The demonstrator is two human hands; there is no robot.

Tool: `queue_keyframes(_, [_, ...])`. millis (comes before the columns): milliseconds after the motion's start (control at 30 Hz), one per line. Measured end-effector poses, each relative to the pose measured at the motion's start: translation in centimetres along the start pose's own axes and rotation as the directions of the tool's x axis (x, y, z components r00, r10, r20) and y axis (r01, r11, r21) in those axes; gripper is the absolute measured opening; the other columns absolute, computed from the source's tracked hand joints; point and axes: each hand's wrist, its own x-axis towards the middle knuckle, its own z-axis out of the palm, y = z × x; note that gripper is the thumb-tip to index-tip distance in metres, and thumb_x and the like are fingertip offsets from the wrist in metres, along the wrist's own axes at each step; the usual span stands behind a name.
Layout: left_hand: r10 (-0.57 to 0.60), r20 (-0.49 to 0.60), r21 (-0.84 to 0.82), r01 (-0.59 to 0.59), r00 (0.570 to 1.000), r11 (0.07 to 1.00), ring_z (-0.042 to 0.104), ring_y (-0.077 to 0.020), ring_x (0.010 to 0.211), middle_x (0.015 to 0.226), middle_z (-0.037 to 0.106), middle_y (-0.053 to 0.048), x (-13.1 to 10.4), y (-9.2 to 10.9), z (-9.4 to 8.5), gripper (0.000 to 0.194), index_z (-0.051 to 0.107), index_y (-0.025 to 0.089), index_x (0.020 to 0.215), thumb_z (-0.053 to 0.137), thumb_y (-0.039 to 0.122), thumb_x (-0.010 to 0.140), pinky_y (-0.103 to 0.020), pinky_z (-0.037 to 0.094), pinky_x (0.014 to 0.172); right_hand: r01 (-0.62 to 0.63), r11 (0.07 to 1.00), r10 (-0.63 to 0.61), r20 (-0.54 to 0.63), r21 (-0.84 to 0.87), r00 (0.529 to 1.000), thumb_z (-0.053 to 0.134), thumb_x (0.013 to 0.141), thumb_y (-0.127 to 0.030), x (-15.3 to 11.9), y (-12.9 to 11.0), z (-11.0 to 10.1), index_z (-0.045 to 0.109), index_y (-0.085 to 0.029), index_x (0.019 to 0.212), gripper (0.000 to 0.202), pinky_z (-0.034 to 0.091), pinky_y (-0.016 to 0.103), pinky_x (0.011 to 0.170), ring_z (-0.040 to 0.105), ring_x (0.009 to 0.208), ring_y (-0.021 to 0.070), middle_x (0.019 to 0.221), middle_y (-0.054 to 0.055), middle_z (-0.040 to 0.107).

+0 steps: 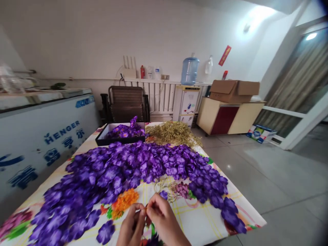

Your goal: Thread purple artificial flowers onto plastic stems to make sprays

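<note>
My left hand (132,223) and my right hand (165,217) meet near the front edge of the table, fingertips pinched together. What they pinch is too small to name. Purple petals (123,164) lie in a wide curved heap beyond and to both sides of my hands. Just past my fingertips is a single small purple petal (163,194). A bunch of small orange pieces (125,202) shows to the left of my hands. Something dark purple (154,240) is partly visible below my hands.
At the table's far side are a black box (120,139) of purple flowers and a pile of dry yellowish stems (174,133). Behind stand a brown chair (126,102), a water dispenser (188,102) and a cabinet (230,118). A white freezer (46,136) is at left.
</note>
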Motion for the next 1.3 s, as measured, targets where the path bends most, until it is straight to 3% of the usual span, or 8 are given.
queue_keyframes(33, [-0.002, 0.040, 0.020, 0.001, 0.999, 1.000, 0.043, -0.0120, 0.051, 0.058, 0.052, 0.003, 0.1, 0.0, 0.0, 0.048, 0.057, 0.019, 0.076, 0.059, 0.067, 0.074, -0.023, 0.037, 0.050, 0.018, 1.000, -0.018, -0.023, -0.008, 1.000, 0.070, 0.069, -0.028, 0.1, -0.1, -0.4, 0.053, -0.018, 0.064, 0.020, 0.039, 0.023, 0.052, 0.052, 0.052, 0.0106, 0.056, -0.005, 0.053])
queue_keyframes(133, [-0.016, 0.025, 0.070, 0.014, 1.000, 0.997, 0.042, -0.0133, 0.053, 0.059, 0.047, 0.004, 0.5, -0.5, -0.2, 0.046, 0.058, 0.019, 0.085, 0.054, 0.065, 0.078, -0.024, 0.037, 0.051, 0.037, 0.999, -0.036, -0.086, 0.009, 0.996, 0.067, 0.072, -0.031, 0.7, -0.2, -1.8, 0.049, -0.020, 0.066, 0.022, 0.040, 0.024, 0.051, 0.054, 0.049, 0.0113, 0.058, -0.004, 0.059])
queue_keyframes(333, [0.010, 0.032, 0.123, -0.014, 0.999, 0.992, 0.051, -0.0175, 0.066, 0.073, 0.055, -0.002, 1.2, -1.7, -0.4, 0.038, 0.060, 0.018, 0.090, 0.057, 0.054, 0.081, -0.027, 0.041, 0.060, 0.059, 0.992, -0.043, -0.144, 0.108, 0.989, 0.070, 0.069, -0.027, 1.5, -0.4, -3.4, 0.054, -0.018, 0.070, 0.018, 0.042, 0.025, 0.050, 0.053, 0.046, 0.0103, 0.058, -0.003, 0.063])
queue_keyframes(767, [-0.036, 0.077, 0.156, 0.023, 0.996, 0.988, 0.049, -0.0170, 0.067, 0.073, 0.052, 0.000, 1.4, -1.7, -1.3, 0.035, 0.058, 0.017, 0.097, 0.050, 0.049, 0.087, -0.028, 0.042, 0.063, 0.226, 0.972, -0.216, -0.123, 0.069, 0.968, 0.071, 0.076, -0.024, -1.4, -4.9, -2.1, 0.067, -0.018, 0.077, 0.007, 0.048, 0.028, 0.062, 0.063, 0.060, 0.0151, 0.064, 0.000, 0.066])
queue_keyframes(1033, [0.002, 0.220, 0.241, -0.056, 0.975, 0.969, 0.052, -0.0169, 0.067, 0.073, 0.057, -0.001, 1.4, -2.3, -1.5, 0.022, 0.059, 0.018, 0.092, 0.047, 0.036, 0.090, -0.028, 0.043, 0.065, 0.256, 0.966, -0.257, -0.137, -0.023, 0.957, 0.070, 0.076, -0.024, -2.3, -5.3, -1.4, 0.065, -0.021, 0.076, 0.005, 0.048, 0.026, 0.059, 0.060, 0.060, 0.0134, 0.069, -0.001, 0.063])
queue_keyframes(1300, [0.034, 0.358, 0.324, -0.158, 0.933, 0.933, 0.064, -0.0200, 0.076, 0.080, 0.071, -0.005, 1.8, -2.3, -0.9, 0.013, 0.066, 0.019, 0.081, 0.054, 0.022, 0.082, -0.030, 0.048, 0.074, 0.210, 0.971, -0.224, -0.129, -0.112, 0.966, 0.066, 0.078, -0.025, -1.6, -4.8, -2.0, 0.060, -0.019, 0.073, 0.010, 0.045, 0.024, 0.058, 0.055, 0.058, 0.0123, 0.063, -0.002, 0.057])
